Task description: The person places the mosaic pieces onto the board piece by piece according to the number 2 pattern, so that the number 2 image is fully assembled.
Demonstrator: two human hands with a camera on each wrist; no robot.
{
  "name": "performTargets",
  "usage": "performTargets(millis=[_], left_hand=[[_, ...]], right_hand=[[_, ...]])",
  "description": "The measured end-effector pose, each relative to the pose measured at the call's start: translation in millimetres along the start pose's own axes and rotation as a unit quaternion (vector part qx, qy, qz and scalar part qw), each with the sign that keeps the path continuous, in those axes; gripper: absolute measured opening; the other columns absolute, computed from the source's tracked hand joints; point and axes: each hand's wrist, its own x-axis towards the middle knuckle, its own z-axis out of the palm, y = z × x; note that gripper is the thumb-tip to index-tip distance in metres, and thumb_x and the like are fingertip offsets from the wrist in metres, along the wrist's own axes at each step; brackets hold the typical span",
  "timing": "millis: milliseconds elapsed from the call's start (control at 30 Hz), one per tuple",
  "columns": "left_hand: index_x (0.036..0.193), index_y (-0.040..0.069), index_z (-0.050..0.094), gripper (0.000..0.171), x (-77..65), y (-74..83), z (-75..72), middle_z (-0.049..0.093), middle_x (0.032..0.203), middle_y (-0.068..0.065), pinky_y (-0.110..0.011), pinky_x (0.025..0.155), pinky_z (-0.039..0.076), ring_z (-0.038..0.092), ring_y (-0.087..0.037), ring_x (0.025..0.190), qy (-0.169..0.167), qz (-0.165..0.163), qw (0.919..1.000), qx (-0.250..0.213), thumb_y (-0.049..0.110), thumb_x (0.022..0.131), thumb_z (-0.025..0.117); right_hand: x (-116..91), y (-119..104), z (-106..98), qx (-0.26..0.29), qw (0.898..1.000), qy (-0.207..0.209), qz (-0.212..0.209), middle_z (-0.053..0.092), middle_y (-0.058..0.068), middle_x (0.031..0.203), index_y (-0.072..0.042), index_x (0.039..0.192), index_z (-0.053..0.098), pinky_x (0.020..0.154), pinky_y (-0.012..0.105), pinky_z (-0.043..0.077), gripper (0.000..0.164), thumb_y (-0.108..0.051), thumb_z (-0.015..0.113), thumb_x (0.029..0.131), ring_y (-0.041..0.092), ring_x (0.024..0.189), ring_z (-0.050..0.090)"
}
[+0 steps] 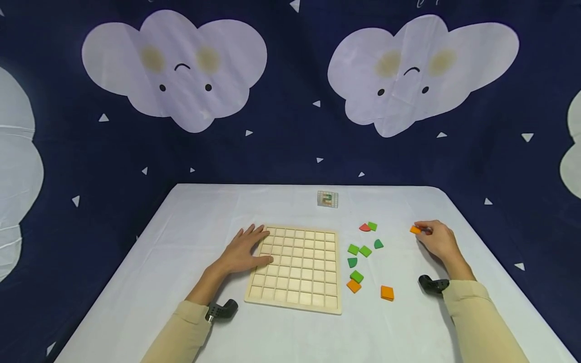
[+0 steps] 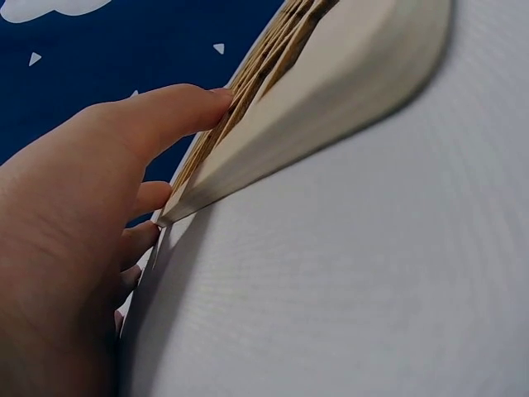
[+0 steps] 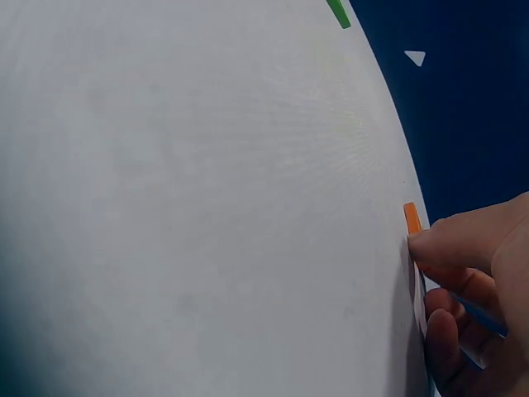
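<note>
My left hand (image 1: 245,250) rests on the left edge of a pale wooden grid board (image 1: 294,304), fingers spread and thumb lying over its cells. The left wrist view shows the thumb (image 2: 186,112) touching the board's raised side (image 2: 273,136). Out to the right, my right hand (image 1: 439,241) pinches a small orange tile (image 1: 415,229) between thumb and fingers. In the right wrist view the same orange tile (image 3: 412,217) sticks out past the thumb tip, close to the white tabletop. Whether it touches the table I cannot tell.
Between board and right hand lie loose pieces: a red one (image 1: 364,228), dark green ones (image 1: 379,244), light green squares (image 1: 365,251) and orange squares (image 1: 387,293). A small patterned card (image 1: 328,199) stands at the back. A dark cloud-print cloth (image 1: 290,151) hangs behind the table.
</note>
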Motion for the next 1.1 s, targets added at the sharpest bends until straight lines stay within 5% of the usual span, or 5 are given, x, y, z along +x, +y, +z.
performTargets(millis=[700, 1100], left_hand=[[0.147, 0.017, 0.041, 0.084, 2.7, 1.6, -1.0, 0.027, 0.156, -0.004, -0.042, 0.117, 0.003, 0.012, -0.024, 0.145, -0.009, -0.006, 0.9999, 0.005, 0.065, 0.081, 0.061], [0.147, 0.017, 0.042, 0.084, 2.0, 0.9, 0.1, 0.027, 0.155, -0.004, -0.042, 0.117, 0.004, 0.013, -0.025, 0.145, -0.006, -0.009, 0.9999, 0.005, 0.065, 0.080, 0.062]], right_hand=[[-2.0, -0.5, 1.9, 0.001, 1.000, -0.020, -0.009, 0.060, 0.027, 0.111, 0.003, 0.118, 0.065, 0.079, 0.053, 0.046, 0.033, -0.011, 0.065, 0.088, 0.039, 0.097, 0.054], [-3.0, -26.4, 10.9, 0.029, 0.997, -0.062, -0.038, 0.062, 0.022, 0.110, 0.001, 0.117, 0.067, 0.076, 0.044, 0.044, 0.034, -0.015, 0.069, 0.087, 0.032, 0.091, 0.053]])
